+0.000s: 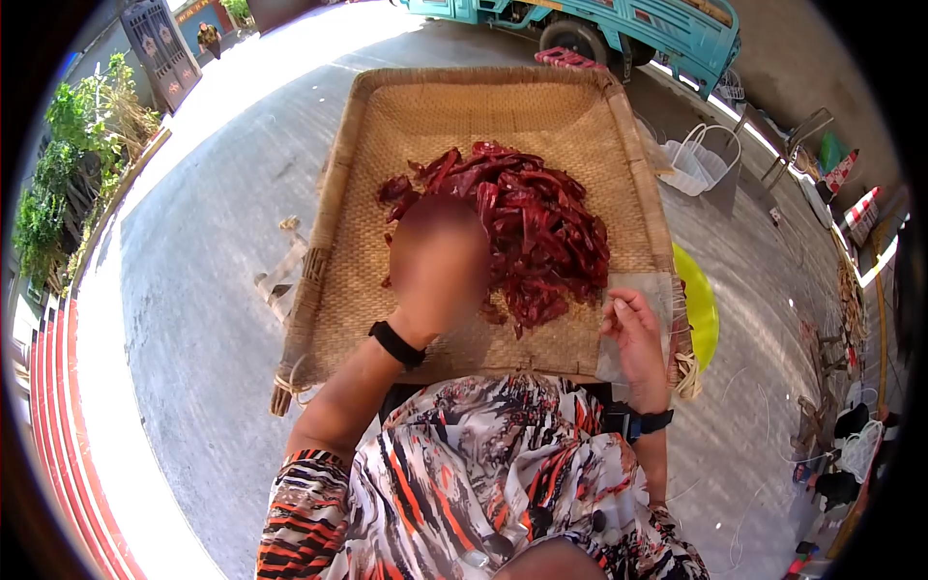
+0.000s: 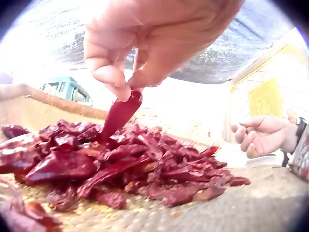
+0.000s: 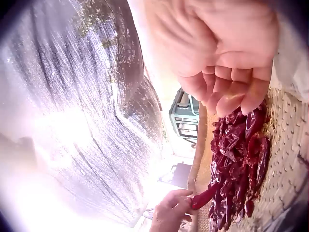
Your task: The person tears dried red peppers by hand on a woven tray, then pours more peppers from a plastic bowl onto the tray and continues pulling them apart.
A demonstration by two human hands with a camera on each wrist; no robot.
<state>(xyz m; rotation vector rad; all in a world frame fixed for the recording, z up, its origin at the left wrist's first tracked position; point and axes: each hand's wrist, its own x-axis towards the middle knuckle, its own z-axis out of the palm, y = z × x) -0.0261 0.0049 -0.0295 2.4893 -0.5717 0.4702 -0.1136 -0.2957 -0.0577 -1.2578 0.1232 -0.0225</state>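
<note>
A heap of dried red chili peppers (image 1: 541, 222) lies on a woven bamboo tray (image 1: 377, 126). My left hand (image 1: 440, 271), blurred in the head view, is over the heap's left side. In the left wrist view its thumb and fingers pinch the top of one chili pepper (image 2: 120, 113), whose tip points down at the pile. The same pepper shows low in the right wrist view. My right hand (image 1: 638, 338) hangs palm up with loosely curled fingers at the tray's near right corner. Nothing shows in its grasp in the right wrist view (image 3: 227, 58).
Clear plastic (image 1: 652, 295) lies under the right hand at the tray's edge. Below the right rim is a yellow-green round thing (image 1: 701, 309). Farther off are a white basket (image 1: 701, 159), a teal cargo vehicle (image 1: 657, 34) and striped cones (image 1: 858, 213). Red-edged steps (image 1: 63, 416) run along the left.
</note>
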